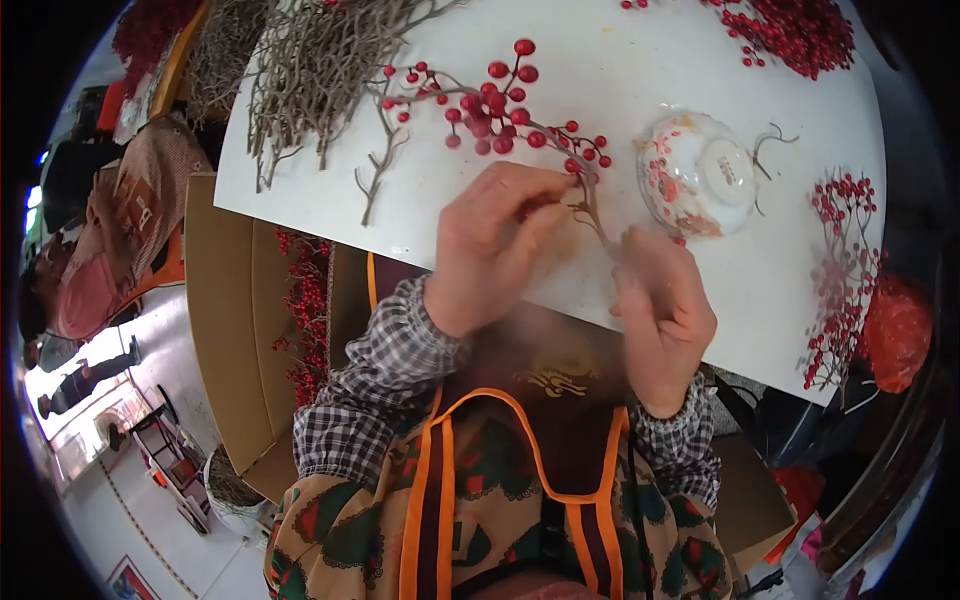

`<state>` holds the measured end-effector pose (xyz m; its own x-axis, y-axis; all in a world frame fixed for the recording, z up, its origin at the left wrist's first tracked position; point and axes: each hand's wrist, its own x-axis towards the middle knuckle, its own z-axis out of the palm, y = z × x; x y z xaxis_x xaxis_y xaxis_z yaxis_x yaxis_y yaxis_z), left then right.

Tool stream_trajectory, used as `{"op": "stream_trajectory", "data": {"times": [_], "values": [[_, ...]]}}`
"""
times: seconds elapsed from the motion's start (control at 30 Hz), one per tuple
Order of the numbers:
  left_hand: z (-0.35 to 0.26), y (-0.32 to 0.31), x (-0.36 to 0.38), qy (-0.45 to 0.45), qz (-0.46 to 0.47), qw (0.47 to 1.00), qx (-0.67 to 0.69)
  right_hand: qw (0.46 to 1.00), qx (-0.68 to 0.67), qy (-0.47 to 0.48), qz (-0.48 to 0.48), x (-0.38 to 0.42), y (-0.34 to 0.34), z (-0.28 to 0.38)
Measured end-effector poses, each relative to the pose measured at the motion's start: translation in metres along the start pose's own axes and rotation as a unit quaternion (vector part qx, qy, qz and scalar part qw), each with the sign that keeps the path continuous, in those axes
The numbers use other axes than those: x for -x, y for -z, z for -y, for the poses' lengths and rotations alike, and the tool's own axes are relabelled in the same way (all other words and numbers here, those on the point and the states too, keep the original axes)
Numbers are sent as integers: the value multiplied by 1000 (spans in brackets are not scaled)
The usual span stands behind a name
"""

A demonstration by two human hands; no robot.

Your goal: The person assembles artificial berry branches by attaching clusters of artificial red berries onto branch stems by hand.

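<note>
A brown artificial branch with red berries [490, 105] stretches over the white table toward me. My right hand [662, 315] is closed around the lower end of its stem. At the side of the stem, my left hand [500, 245] pinches with thumb and forefinger near the lowest berries; what is between those fingertips is too small to make out. Right of the branch, a white patterned bowl [700, 175] lies upside down, its foot ring showing. Thin bare twigs [770, 150] lie beside the bowl.
Bare brown branches [320, 75] are piled at the table's back left. Loose red berries [795, 35] are heaped at the back right, finished berry sprays [840, 270] at the right edge. A cardboard box [225, 330] stands below left. Another person [120, 220] sits further left.
</note>
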<state>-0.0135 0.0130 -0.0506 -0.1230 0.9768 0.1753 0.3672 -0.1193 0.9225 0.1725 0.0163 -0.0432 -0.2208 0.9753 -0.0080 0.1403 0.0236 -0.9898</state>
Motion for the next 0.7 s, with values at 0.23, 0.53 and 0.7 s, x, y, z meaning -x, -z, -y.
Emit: {"op": "stream_trajectory", "data": {"times": [0.23, 0.53, 0.7], "values": [[8, 0, 2, 20, -9, 997, 75, 998, -48, -22, -17, 1, 0, -3], [-4, 27, 5, -39, 89, 993, 66, 987, -147, -41, -47, 6, 18, -13], [6, 35, 13, -51, 64, 996, 42, 942, -313, -25, -119, 3, 41, -26]]}}
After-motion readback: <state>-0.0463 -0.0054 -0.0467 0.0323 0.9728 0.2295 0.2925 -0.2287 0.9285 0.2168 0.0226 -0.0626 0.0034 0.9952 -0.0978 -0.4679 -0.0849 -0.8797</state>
